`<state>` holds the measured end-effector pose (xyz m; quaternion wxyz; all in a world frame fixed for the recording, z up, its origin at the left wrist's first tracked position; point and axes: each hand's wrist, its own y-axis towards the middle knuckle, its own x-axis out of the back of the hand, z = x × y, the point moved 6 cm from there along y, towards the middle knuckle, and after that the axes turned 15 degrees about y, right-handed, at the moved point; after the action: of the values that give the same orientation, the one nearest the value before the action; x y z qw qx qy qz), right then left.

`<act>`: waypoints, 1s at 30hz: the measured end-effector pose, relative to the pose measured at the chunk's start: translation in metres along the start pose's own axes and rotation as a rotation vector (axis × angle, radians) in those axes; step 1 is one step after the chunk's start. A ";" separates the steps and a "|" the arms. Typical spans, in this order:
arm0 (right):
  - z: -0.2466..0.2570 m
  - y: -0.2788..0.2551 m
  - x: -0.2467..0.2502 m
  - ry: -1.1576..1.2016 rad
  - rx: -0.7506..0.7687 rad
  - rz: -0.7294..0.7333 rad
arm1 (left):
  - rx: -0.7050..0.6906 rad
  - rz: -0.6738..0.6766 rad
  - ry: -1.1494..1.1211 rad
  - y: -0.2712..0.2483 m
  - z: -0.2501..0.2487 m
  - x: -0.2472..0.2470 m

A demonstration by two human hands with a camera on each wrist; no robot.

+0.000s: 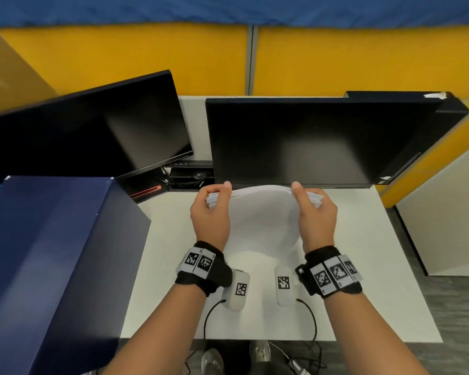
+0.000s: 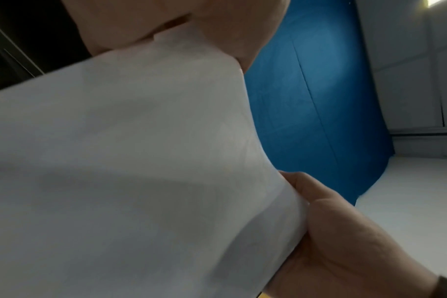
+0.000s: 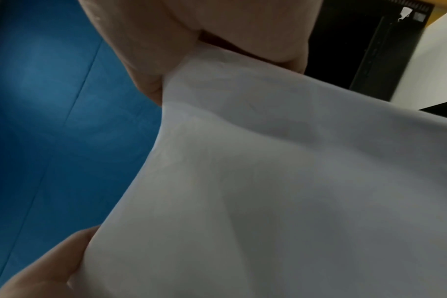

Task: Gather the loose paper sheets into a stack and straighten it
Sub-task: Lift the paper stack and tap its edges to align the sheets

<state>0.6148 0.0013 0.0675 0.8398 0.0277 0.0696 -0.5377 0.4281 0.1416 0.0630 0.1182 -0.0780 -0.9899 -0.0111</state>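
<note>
A stack of white paper sheets (image 1: 260, 212) is held up over the white desk (image 1: 363, 266) in front of the right monitor, bowed so its middle bulges. My left hand (image 1: 214, 201) grips the stack's left edge, thumb on the near side. My right hand (image 1: 309, 204) grips the right edge the same way. The sheet edges stick out unevenly past both hands. In the left wrist view the paper (image 2: 140, 161) fills most of the picture between my thumb and fingers (image 2: 212, 26). The right wrist view shows the paper (image 3: 293, 181) pinched below my fingers (image 3: 217, 30).
Two dark monitors (image 1: 309, 142) (image 1: 92, 131) stand at the back of the desk. A large dark blue box (image 1: 52, 253) stands on the left, close to my left arm. A yellow partition (image 1: 336, 60) runs behind. Cables (image 1: 209, 320) hang off the front edge.
</note>
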 end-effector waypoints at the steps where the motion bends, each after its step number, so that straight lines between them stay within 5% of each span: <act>1: 0.000 0.002 0.000 -0.011 -0.005 -0.008 | -0.005 0.005 0.004 -0.001 -0.001 0.001; 7: 0.000 0.007 0.004 -0.015 -0.015 0.031 | -0.042 0.283 0.072 0.002 0.029 -0.005; 10: -0.003 0.005 0.006 -0.090 0.001 0.190 | 0.111 0.297 0.168 0.003 0.058 -0.009; 12: -0.002 0.007 0.018 -0.185 0.031 0.216 | 0.095 0.283 0.265 0.009 0.056 -0.010; 16: 0.025 0.023 0.038 -0.349 0.213 0.233 | -0.396 0.296 0.574 0.028 -0.009 -0.010; 18: 0.037 0.021 0.021 -0.507 0.281 0.385 | -0.729 0.341 0.741 0.019 -0.047 -0.021; 20: 0.044 0.009 -0.007 -0.595 0.383 0.564 | -0.888 0.425 0.822 0.007 -0.061 -0.033; 22: 0.043 0.001 -0.021 -0.577 0.479 0.636 | -0.879 0.436 0.801 0.008 -0.058 -0.026; 24: 0.034 0.009 -0.008 -0.469 0.428 0.581 | -0.802 0.301 0.805 0.023 -0.041 0.006; 27: 0.029 0.017 0.022 -0.268 0.290 0.483 | -0.383 0.099 0.835 0.058 0.012 0.077; 30: 0.026 0.015 0.032 -0.120 0.166 0.425 | -0.006 0.260 0.310 0.057 0.057 0.089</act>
<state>0.6436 -0.0247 0.0882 0.9315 0.0786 -0.0324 -0.3536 0.3385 0.2137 0.0287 0.2693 -0.2027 -0.9414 -0.0105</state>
